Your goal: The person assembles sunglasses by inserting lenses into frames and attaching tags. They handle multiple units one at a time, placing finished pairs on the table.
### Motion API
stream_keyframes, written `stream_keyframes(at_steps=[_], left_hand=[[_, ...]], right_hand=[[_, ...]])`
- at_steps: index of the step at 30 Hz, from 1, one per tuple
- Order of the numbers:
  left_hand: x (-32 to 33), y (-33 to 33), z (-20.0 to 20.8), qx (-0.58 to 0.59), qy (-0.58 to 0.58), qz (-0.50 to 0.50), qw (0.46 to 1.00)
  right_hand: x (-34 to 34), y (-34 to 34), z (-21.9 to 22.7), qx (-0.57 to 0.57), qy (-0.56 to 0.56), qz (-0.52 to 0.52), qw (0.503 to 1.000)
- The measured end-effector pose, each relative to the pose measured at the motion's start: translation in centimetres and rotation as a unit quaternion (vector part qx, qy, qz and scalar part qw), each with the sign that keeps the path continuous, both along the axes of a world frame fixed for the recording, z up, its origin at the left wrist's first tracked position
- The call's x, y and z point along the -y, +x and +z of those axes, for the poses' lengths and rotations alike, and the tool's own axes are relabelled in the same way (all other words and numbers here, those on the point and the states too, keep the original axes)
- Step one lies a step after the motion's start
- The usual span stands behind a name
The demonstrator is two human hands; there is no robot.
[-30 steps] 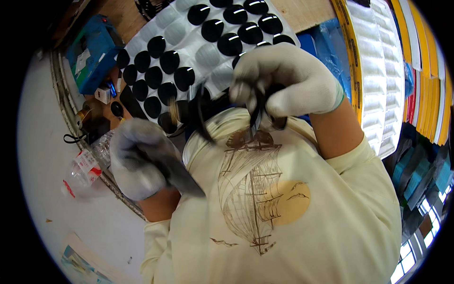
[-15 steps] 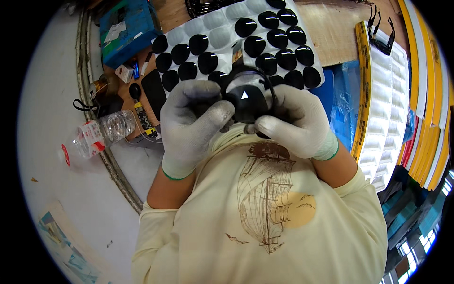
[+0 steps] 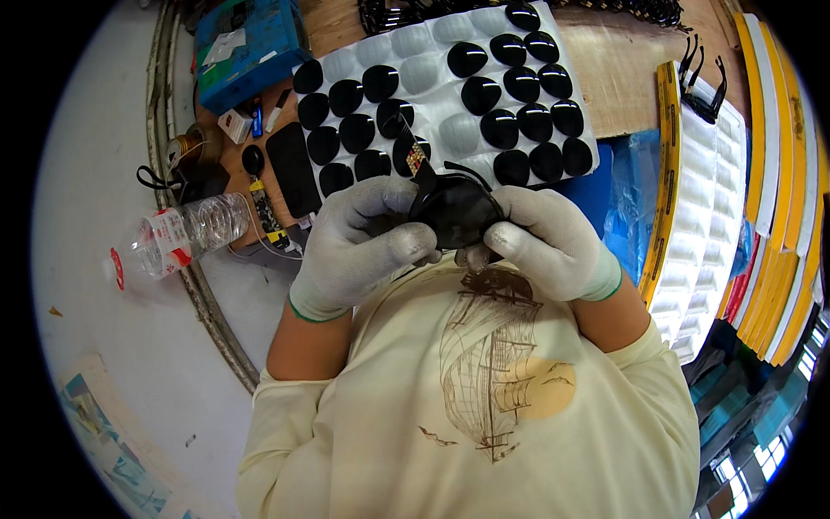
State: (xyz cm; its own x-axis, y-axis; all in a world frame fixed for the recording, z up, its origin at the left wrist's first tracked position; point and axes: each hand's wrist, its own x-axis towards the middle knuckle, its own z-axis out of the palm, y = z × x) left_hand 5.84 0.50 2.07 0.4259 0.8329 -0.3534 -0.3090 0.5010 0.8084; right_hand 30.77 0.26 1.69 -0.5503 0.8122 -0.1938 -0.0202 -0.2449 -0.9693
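Both of my hands wear whitish-grey work gloves with green-edged cuffs. Between them, in front of my chest, is a pair of black sunglasses (image 3: 456,212) with a shiny dark lens. One temple with a gold-patterned piece sticks up toward the tray. My left hand (image 3: 361,242) pinches the left side of the sunglasses between thumb and fingers. On the other side, my right hand (image 3: 553,238) grips the rim, its thumb near the lens's lower edge. Some fingertips are hidden behind the frame. Just beyond lies a white moulded tray (image 3: 458,134) with rows of dark lenses (image 3: 500,128).
At left are a blue box (image 3: 251,56), a black phone-like slab (image 3: 292,169), a spool of wire (image 3: 186,149) and a clear plastic bottle (image 3: 203,232). To the right, a white slotted tray (image 3: 696,225) carries black glasses (image 3: 705,105); yellow-edged stacks (image 3: 774,251) stand beyond.
The sunglasses have tilted, so the bright reflection on the lens is gone and the patterned temple shows more. Both hands and the surroundings sit slightly lower in view.
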Motion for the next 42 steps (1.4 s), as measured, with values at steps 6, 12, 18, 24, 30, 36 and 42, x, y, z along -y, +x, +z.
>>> stream_keyframes(at_steps=[6, 12, 18, 24, 30, 36, 42], left_hand=[[0.0, 0.5, -0.1, -0.072, 0.078, -0.002, 0.994], [0.3, 0.5, -0.4, -0.098, 0.118, -0.019, 0.988], [0.9, 1.1, 0.4, -0.062, 0.114, 0.004, 0.992], [0.6, 0.6, -0.5, -0.096, 0.162, 0.001, 0.982], [0.3, 1.1, -0.2, -0.179, 0.258, 0.006, 0.949], [1.0, 1.0, 1.1, -0.131, 0.185, -0.004, 0.974], [0.7, 0.6, 1.5, -0.128, 0.205, 0.018, 0.970]], right_hand=[[0.0, -0.5, 0.3, 0.021, 0.025, -0.011, 0.999], [0.3, -0.3, 0.3, 0.018, 0.061, -0.006, 0.998], [-0.2, 0.3, 1.2, 0.029, 0.012, 0.054, 0.998], [0.5, -0.6, 0.4, -0.011, 0.042, -0.023, 0.999], [0.5, -0.7, 0.3, 0.056, 0.153, -0.040, 0.986], [0.0, -0.4, 0.2, -0.046, 0.078, -0.014, 0.996], [-0.3, -0.6, 0.2, 0.025, 0.127, 0.041, 0.991]])
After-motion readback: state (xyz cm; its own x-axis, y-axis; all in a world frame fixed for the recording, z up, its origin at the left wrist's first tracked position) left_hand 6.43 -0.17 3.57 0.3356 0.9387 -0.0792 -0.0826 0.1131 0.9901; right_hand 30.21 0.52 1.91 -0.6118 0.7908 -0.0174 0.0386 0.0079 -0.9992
